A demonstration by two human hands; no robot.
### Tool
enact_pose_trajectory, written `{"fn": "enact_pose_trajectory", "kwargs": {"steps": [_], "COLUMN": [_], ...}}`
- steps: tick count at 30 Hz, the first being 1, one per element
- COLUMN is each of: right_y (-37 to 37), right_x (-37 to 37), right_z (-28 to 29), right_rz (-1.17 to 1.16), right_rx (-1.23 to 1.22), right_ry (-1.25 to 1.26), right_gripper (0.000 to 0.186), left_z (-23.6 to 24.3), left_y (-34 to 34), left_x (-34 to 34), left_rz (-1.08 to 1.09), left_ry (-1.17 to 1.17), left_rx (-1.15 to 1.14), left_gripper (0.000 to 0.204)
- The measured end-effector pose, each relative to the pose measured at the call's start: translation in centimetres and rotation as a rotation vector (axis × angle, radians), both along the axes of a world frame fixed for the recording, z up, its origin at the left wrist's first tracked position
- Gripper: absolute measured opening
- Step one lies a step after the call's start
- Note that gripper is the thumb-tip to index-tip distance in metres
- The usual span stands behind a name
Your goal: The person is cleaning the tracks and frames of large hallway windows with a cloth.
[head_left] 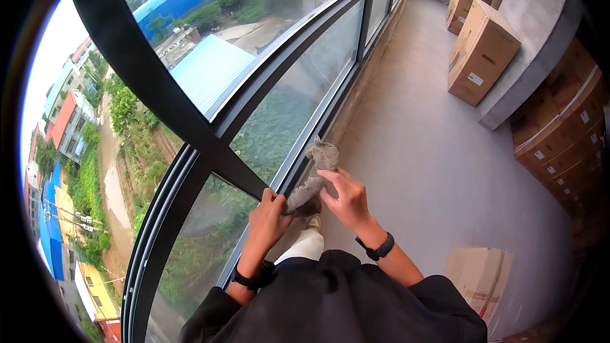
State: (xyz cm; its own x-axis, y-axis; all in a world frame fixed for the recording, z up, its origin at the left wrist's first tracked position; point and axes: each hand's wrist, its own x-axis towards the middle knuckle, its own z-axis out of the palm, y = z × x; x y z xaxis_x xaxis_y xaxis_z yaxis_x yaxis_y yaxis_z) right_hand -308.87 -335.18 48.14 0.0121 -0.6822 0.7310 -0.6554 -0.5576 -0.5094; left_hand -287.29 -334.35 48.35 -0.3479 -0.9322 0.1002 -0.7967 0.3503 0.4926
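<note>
The cloth (307, 192) lies between the left hand (268, 217) and right hand (346, 195), beside the window frame (204, 152); outside, beyond the glass to the left, lie buildings (75, 117) and plants (124, 105); the floor (406, 127) spreads to the right; ahead on it, two cartons (484, 57) stand left of a pillar (530, 9); stacked cartons (562, 136) line the far right; another carton (478, 276) sits right of the right forearm.

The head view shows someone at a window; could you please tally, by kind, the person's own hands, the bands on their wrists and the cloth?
Hands: 2 (left hand, right hand)
Black wristbands: 2 (left wristband, right wristband)
Grey cloth: 1
Total: 5
</note>
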Motion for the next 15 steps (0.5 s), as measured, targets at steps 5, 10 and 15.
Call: {"fn": "enact_pose_trajectory", "kwargs": {"steps": [5, 10, 15], "right_y": [-7.8, -14.1, -16.9], "right_x": [-2.0, -0.8, 0.8], "right_z": [0.2, 2.0, 5.8], "right_rz": [-0.120, 0.032, 0.379], "right_rx": [-0.017, 0.165, 0.252], "right_ry": [0.147, -0.122, -0.225], "right_gripper": [0.033, 0.039, 0.040], "left_z": [1.3, 1.4, 2.7], "left_y": [-4.7, -6.8, -9.3], "left_x": [-1.4, -3.9, -5.8], "left_rz": [0.392, 0.588, 0.721], "left_ry": [0.068, 0.391, 0.661], "left_rx": [0.041, -0.431, -0.994], "left_gripper": [0.019, 0.016, 0.050]}}
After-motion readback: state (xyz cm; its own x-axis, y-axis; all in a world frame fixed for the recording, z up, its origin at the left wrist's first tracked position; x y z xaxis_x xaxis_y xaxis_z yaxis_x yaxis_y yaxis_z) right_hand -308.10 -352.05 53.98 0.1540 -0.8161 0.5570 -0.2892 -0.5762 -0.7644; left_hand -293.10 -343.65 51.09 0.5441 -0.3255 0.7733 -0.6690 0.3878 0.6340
